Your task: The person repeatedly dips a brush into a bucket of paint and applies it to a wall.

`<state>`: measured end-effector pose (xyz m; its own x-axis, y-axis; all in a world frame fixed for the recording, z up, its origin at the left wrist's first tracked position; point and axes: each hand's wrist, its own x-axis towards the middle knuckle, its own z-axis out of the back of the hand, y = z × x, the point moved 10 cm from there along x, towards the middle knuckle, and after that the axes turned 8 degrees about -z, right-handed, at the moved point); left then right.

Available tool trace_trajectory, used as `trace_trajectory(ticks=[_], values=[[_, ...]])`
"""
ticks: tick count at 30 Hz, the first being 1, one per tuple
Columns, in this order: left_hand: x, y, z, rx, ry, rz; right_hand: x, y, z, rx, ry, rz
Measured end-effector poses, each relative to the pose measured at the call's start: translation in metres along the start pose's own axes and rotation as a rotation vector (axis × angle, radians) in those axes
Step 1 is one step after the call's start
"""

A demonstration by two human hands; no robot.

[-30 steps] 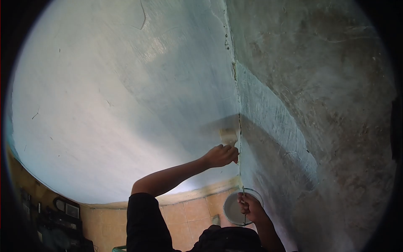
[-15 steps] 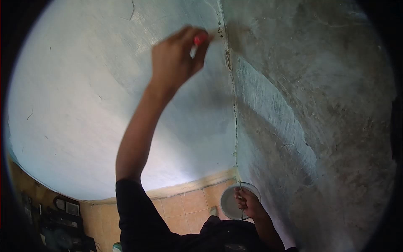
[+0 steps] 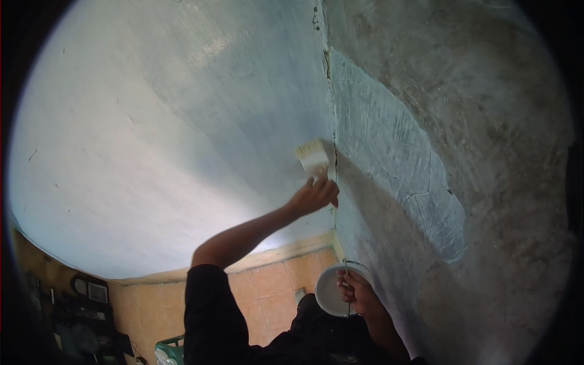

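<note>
My left hand [image 3: 312,196] is closed around the handle of a wide paintbrush [image 3: 312,155], whose pale bristles point up and to the left. The brush overlaps the pale painted wall [image 3: 201,115], close to the cracked corner where two walls meet. Low in the view, my right hand [image 3: 359,293] grips the thin wire handle of a round bucket [image 3: 327,293], which hangs in front of my body. Part of the bucket is hidden behind that hand and its forearm.
To the right stands a rough grey wall [image 3: 505,152] with a pale, cracked patch [image 3: 401,158]. Orange floor tiles [image 3: 272,280] lie below. Dark objects [image 3: 85,310] crowd the lower left, near a green and white item [image 3: 171,351].
My left hand has come down from high on the wall toward the corner's lower part, and the brush now shows clearly with bristles upward. My right hand still holds the bucket.
</note>
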<state>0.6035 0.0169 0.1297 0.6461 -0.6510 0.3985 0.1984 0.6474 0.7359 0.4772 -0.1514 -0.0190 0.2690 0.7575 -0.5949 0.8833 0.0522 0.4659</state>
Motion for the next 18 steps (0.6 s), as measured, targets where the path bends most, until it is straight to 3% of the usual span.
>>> trace_trajectory(ticks=[4, 6, 8, 10, 12, 13, 16, 17, 18], values=[[-0.052, -0.094, -0.065, -0.059, 0.147, -0.016, 0.0, -0.009, 0.008, 0.011, -0.004, -0.017], [-0.078, -0.134, -0.087, -0.284, 0.203, -0.003, -0.002, -0.009, 0.01, 0.013, 0.008, -0.011], [-0.098, -0.165, -0.102, -0.344, 0.277, -0.039, -0.003, -0.005, 0.008, 0.018, 0.024, -0.004], [-0.105, -0.168, -0.091, -0.459, 0.24, 0.046, -0.004, -0.004, 0.005, 0.026, 0.017, -0.004], [-0.124, -0.172, -0.108, -0.826, 0.498, 0.281, -0.001, -0.002, 0.003, 0.02, 0.029, 0.003], [-0.124, -0.169, -0.099, -0.827, 0.506, 0.283, 0.002, -0.002, 0.001, 0.014, 0.04, 0.008], [-0.157, -0.129, -0.087, -1.04, 0.452, 0.912, 0.007, -0.001, -0.002, 0.017, 0.031, 0.007], [-0.17, -0.116, -0.071, -1.074, 0.264, 1.081, 0.008, 0.0, -0.004, 0.009, 0.022, 0.02], [-0.175, -0.114, -0.059, -1.078, 0.272, 1.082, 0.009, 0.001, -0.005, 0.014, 0.02, 0.014]])
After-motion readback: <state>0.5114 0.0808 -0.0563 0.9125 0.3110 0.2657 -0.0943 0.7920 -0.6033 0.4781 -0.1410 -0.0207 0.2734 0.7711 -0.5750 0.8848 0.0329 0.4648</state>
